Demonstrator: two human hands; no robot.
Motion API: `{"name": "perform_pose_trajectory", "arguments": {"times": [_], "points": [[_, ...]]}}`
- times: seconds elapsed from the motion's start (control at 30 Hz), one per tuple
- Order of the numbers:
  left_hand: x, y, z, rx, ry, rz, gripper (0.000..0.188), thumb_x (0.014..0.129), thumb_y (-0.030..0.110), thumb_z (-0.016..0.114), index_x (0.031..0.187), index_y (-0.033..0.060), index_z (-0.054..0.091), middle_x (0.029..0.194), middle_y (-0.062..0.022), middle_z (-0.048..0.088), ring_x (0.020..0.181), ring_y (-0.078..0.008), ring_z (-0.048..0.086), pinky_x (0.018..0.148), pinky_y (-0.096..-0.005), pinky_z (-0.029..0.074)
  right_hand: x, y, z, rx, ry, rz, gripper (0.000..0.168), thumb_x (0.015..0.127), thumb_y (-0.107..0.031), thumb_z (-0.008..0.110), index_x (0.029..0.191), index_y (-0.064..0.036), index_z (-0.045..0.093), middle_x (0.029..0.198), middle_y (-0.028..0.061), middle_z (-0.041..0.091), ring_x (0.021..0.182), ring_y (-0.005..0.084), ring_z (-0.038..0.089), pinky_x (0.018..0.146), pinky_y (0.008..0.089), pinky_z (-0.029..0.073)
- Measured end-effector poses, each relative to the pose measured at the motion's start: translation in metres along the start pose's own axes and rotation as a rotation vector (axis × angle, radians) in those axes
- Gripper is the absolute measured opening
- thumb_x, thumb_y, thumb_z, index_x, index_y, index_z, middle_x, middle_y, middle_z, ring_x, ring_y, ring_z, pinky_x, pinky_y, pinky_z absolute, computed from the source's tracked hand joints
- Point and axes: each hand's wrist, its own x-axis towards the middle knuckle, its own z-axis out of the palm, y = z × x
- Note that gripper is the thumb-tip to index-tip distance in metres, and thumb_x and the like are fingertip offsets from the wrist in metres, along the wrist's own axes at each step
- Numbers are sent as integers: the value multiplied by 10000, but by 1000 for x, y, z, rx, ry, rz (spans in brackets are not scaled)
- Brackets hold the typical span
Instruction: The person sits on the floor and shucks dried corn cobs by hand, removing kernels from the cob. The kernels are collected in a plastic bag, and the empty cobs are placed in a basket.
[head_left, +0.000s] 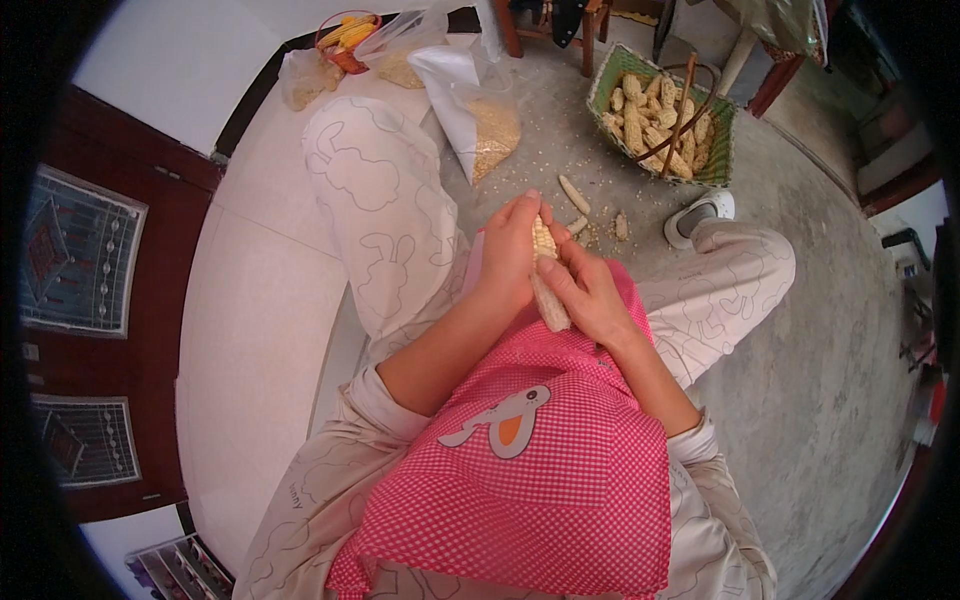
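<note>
Over my lap, covered by a red-and-white checked apron (555, 457), I hold an ear of pale corn (544, 238). My left hand (514, 240) wraps its upper part from the left. On the other side, my right hand (589, 289) grips it with the thumb across the front. Kernels still cover the upper part, while a bare cob end (553, 306) sticks out below, between my hands; whether it is one cob or two I cannot tell. Past my fingers, a bare cob (574, 194) and a shorter cob piece (621, 226) lie on the floor among loose kernels.
A green woven basket (600, 97) of cobs stands at the upper right, near my shoe (701, 217). Straight ahead is a bag of loose kernels (491, 127). More plastic bags and a red basket (352, 60) of corn ears are at the upper left. A wooden stool (589, 56) stands behind.
</note>
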Motion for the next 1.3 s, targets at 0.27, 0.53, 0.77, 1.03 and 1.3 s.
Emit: {"name": "perform_pose_trajectory", "arguments": {"times": [0.27,0.53,0.77,1.03,1.3], "points": [[4,0,-4,-56,-18,-46,279,881,291,473,719,64,480,605,-102,538,601,-203,547,548,-310,459,1,14,1,177,-9,-4,361,868,-227,495,1081,64,488,870,108,584,773,135,540,681,269,442],[0,1,-1,-7,-10,-34,268,881,284,471,728,65,478,599,-98,529,603,-202,548,556,-310,461,2,6,0,384,-10,152,297,861,-218,513,1017,34,536,846,17,561,747,76,503,653,222,422],[5,-3,-4,-35,4,-80,263,881,282,466,723,73,480,604,-91,532,607,-202,549,565,-310,456,2,18,2,205,2,76,268,853,-194,524,964,49,550,783,36,562,713,84,501,618,237,421],[10,-2,-12,-106,20,-82,247,883,250,456,729,58,486,616,-104,541,594,-203,548,550,-310,456,6,13,-2,-14,160,44,306,879,-266,493,877,26,584,695,19,561,638,82,490,554,256,408],[-1,-1,1,-3,-12,-46,255,884,273,461,764,51,498,663,-89,539,673,-206,568,607,-321,474,6,22,8,408,82,155,416,892,-371,488,861,32,586,712,15,576,596,91,508,534,232,408]]}}
